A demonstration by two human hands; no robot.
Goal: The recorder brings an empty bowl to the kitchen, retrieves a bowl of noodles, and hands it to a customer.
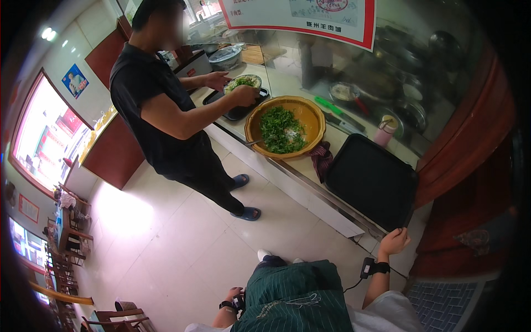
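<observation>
My right hand point(395, 241) is at the near corner of a black tray point(373, 180) at the counter's end, its fingers at the rim; whether they grip it cannot be told. Low at my left side is my left hand point(235, 294), partly hidden by my green striped apron point(294, 294); nothing shows in it. Farther along the counter stands a large yellow-brown basin point(316, 124) of chopped green herbs point(282, 126), a utensil handle over its rim. A dark red striped cloth point(321, 159) lies between basin and tray.
A co-worker in dark clothes point(153, 91) holds a bowl of food point(242, 83) over a smaller black tray point(226, 101). Behind the basin lie a green-handled tool point(330, 106) and a knife point(352, 126); a pink bottle point(386, 132) stands by the glass partition. Chairs point(116, 317) are at lower left.
</observation>
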